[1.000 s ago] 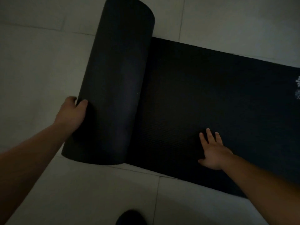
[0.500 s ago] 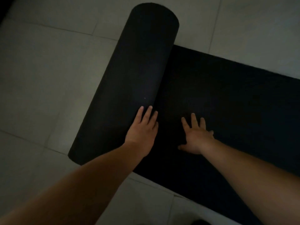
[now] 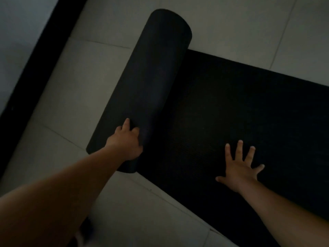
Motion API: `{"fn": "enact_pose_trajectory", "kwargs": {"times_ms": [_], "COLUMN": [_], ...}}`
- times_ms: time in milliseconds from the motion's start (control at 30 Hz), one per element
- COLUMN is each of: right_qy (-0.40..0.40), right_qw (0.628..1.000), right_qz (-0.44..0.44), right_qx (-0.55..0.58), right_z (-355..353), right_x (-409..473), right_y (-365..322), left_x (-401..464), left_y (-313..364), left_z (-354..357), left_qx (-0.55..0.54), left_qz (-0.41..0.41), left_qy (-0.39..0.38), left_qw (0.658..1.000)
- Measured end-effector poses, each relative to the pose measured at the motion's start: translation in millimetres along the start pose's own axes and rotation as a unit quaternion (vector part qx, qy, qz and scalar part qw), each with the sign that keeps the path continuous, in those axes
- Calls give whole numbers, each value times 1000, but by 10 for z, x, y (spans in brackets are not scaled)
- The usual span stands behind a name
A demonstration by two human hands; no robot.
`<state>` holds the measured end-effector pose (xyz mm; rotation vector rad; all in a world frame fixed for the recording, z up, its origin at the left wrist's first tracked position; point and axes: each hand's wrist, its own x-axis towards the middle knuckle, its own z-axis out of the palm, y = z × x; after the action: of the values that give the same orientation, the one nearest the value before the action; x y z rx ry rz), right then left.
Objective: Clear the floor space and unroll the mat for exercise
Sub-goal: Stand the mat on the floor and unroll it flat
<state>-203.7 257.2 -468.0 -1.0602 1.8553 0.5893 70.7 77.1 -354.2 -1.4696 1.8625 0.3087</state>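
A black exercise mat lies partly unrolled on a pale tiled floor in dim light. Its rolled part (image 3: 153, 81) runs from the upper middle down to the lower left. Its flat part (image 3: 249, 113) spreads to the right. My left hand (image 3: 125, 141) rests on the near end of the roll, fingers curled over its top. My right hand (image 3: 239, 166) lies flat on the unrolled part, fingers spread, holding nothing.
The tiled floor (image 3: 74, 90) surrounds the mat on the left, far and near sides. A dark strip (image 3: 32, 72) runs diagonally along the left, with a lighter surface beyond it. A dark shape (image 3: 85, 230) sits at the bottom edge under my left arm.
My left hand moved from the roll's right side to its near end and curled over it. My right hand slid right along the flat mat. The view shifted, showing the dark strip at left.
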Motion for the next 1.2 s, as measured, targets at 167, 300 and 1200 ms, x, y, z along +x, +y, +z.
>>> {"fn": "enact_pose_trajectory", "kwargs": {"times_ms": [167, 300, 1200], "right_qy": [10, 5, 71], "right_qw": [1000, 999, 984], "right_qz": [-8, 1, 80], "right_qx": [-21, -51, 145], "right_z": [29, 47, -504], "right_x": [-4, 19, 196], "right_y": [16, 5, -3776], "left_x": [379, 692, 1491], "left_y": [-451, -762, -1241], "left_z": [105, 155, -180], "left_qx": [-23, -67, 218], "left_qz": [-2, -13, 526], "left_qy": [30, 27, 139], "left_qw": [999, 997, 810]}}
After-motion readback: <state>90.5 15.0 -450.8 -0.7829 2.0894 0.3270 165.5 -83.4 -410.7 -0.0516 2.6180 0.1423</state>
